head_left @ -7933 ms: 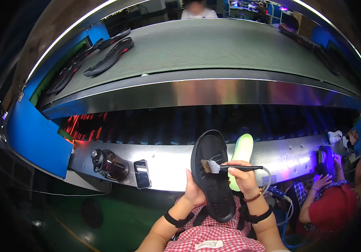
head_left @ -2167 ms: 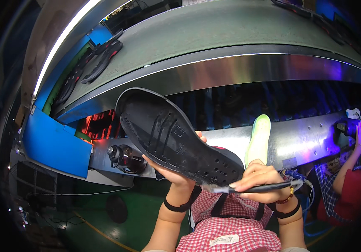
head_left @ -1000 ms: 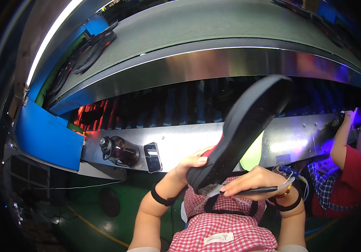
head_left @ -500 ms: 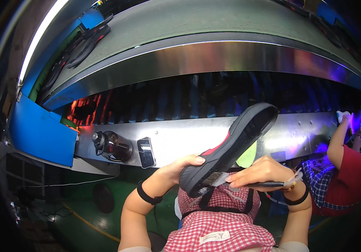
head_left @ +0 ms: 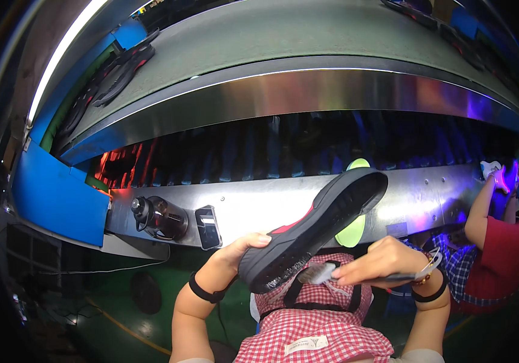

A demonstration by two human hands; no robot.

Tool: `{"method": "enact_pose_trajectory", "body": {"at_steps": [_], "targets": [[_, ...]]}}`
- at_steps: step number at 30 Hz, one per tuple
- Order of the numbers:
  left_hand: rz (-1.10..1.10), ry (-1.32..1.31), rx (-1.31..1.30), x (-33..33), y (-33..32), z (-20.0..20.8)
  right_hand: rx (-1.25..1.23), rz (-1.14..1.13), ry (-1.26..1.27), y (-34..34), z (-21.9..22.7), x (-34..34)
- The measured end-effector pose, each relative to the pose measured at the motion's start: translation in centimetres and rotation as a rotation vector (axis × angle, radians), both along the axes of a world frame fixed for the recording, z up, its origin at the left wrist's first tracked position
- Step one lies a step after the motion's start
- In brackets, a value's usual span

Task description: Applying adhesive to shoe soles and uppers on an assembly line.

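Sole (head_left: 314, 227): black, centre of the frame, held up at a tilt, its hollow face turned to the lower right; a wet-looking sheen shows at the lower end.

Left hand (head_left: 244, 249): grasping that lower end, thumb on the side wall, other fingers hidden. With the upper end unsupported, the sole could twist if wetness reached the grip.

Right hand (head_left: 386, 261): fingers closed on the brush (head_left: 320, 273). Bristles lie just beside the sole's edge; contact cannot be told. A careless stroke could smear the outer wall; a drip could mark the apron (head_left: 314, 339) below.

Green piece (head_left: 351, 233): on the counter (head_left: 253, 209), partly hidden behind the sole. A swing of the sole's upper end could knock it.

Phone (head_left: 208, 228) and bottle (head_left: 161, 218): counter, left of frame, apart from the sole; judged low risk.
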State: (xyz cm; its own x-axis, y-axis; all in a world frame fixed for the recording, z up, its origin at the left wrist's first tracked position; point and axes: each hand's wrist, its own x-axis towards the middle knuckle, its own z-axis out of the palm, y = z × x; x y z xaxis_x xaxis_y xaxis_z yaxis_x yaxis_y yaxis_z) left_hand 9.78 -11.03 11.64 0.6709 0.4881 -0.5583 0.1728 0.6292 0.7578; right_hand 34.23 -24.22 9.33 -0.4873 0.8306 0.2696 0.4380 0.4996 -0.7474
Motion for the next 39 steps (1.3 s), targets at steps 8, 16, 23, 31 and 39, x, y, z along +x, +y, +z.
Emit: {"method": "enact_pose_trajectory", "body": {"at_steps": [8,16,23,31,39], "targets": [[-0.017,-0.115,-0.013,-1.4,0.9,-1.5,0.027,-0.012,-0.130,0.4,-1.0,0.4],[-0.084,-0.354,0.000,-3.0,2.1,-3.5,0.045,-0.124,0.027,0.4,-2.0,0.2],[0.225,-0.718,-0.419,0.2,4.2,-10.4,0.160,-0.312,0.378,0.7,-0.4,-2.6],[0.107,-0.862,-0.356,7.0,3.2,-20.0,-0.270,-0.687,0.777,4.5,-9.8,-2.9],[0.267,-0.750,-0.424,6.9,1.8,-18.8,-0.261,-0.770,0.576,5.7,-8.9,-3.4]]}}
